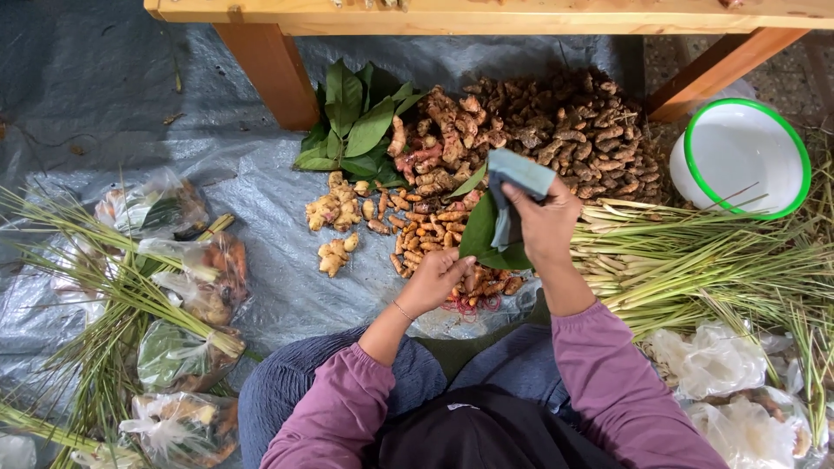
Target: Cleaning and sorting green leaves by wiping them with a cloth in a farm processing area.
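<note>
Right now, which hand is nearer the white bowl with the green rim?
Right. The right hand holds a cloth and leaf left of the bowl; the left hand is farther left, over small roots.

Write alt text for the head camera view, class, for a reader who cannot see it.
A seated person's right hand holds a folded grey-blue cloth against a large green leaf, while the left hand rests on small orange turmeric roots. Brown ginger roots, long lemongrass stalks and a green-rimmed white bowl lie on grey plastic sheeting.
</note>
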